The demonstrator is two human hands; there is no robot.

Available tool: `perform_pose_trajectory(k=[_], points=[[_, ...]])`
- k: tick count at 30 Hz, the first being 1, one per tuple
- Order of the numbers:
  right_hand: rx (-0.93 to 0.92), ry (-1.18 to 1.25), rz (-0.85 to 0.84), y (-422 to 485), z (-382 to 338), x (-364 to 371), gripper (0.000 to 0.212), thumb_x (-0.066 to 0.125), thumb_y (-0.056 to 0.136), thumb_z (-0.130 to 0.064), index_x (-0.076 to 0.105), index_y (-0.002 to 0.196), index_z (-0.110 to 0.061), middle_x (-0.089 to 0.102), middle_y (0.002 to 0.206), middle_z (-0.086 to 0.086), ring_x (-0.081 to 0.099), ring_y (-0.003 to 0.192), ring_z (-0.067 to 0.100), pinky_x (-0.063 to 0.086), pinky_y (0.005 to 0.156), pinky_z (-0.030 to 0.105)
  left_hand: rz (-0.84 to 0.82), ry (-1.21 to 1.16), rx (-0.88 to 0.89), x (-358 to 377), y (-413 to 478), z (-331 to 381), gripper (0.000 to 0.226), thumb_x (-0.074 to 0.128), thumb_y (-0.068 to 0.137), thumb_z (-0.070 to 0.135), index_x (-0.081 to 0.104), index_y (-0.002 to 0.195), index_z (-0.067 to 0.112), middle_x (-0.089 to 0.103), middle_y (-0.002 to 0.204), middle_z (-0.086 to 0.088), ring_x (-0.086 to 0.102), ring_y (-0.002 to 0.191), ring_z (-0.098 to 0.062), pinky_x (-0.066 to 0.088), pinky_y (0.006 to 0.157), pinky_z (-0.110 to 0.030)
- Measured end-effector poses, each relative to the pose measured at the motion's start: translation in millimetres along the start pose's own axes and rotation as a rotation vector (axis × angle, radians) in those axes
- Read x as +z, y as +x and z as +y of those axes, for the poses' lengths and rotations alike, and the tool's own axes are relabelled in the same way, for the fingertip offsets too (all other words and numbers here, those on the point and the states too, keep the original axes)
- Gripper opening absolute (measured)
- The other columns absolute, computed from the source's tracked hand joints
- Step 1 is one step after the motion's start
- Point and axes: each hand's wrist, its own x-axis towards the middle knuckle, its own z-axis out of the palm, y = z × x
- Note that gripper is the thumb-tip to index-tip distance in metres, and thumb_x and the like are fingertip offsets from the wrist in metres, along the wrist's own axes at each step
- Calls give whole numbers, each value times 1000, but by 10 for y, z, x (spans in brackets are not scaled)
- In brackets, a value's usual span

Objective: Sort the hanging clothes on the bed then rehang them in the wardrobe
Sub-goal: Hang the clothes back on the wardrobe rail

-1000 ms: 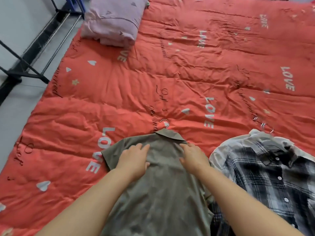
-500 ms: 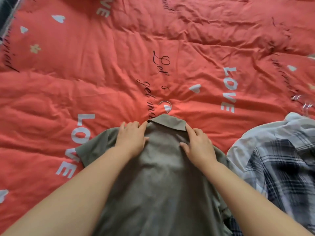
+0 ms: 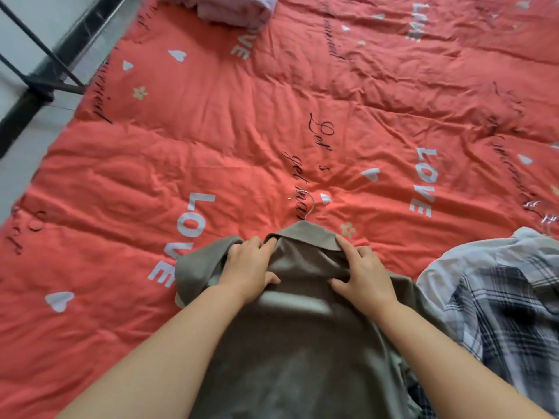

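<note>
An olive-grey collared shirt point(image 3: 302, 343) lies face down on the red quilt point(image 3: 242, 146), on a hanger whose metal hook point(image 3: 306, 204) sticks out past the collar. My left hand point(image 3: 248, 267) grips the left shoulder, where the fabric is bunched under its curled fingers. My right hand point(image 3: 366, 273) holds the right shoulder, forefinger on the collar and thumb pinching a fold. Both forearms lie over the shirt's back. To the right lies a black-and-white plaid shirt point(image 3: 499, 313) with a clear hanger hook point(image 3: 541, 214) above its collar.
A lilac pillow point(image 3: 230, 7) sits at the top of the bed. A black metal rack frame point(image 3: 45, 71) stands on the pale floor point(image 3: 18, 176) beyond the quilt's left edge. Broad stretches of quilt lie beyond and left of the shirts.
My hands went from lying flat on the olive shirt's back to clutching its shoulders near the collar, bunching the fabric. The camera view swung down, then back up.
</note>
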Motion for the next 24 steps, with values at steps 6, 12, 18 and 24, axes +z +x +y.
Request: perform_pose_trajectory(k=[6,12,18,24], points=[[-210,-38,179,-513,-637,-498,84,75,71,-28,34,144,-30,54,114,10,58,99,36,46,81,40,309,-9,127,-579,-770,-218,77,89,52,26,59,119,2,61,87,-12,63,78,-35,49,66,-46],[-503,-139,319,-1236,-1750,-1173,94,84,53,-31,40,137,-31,57,92,1,61,64,25,50,51,33,735,2,69,-1243,-1988,-594,59,59,67,40,46,114,7,62,81,-8,55,74,-23,47,64,-38],[-754,-235,443,-2255,-3125,-1682,90,81,53,-41,45,134,-31,57,91,-5,60,59,16,45,47,23,977,61,-92,-1998,-3705,-1046,54,46,77,47,46,118,12,61,83,-5,55,74,-23,39,69,-37],[-972,-269,566,-3473,-4459,-1920,93,86,49,-44,47,133,-30,60,94,-2,61,54,19,44,40,26,1098,-71,-263,-2516,-5618,-1623,47,49,79,46,63,108,13,70,92,-6,66,81,-27,52,77,-44]])
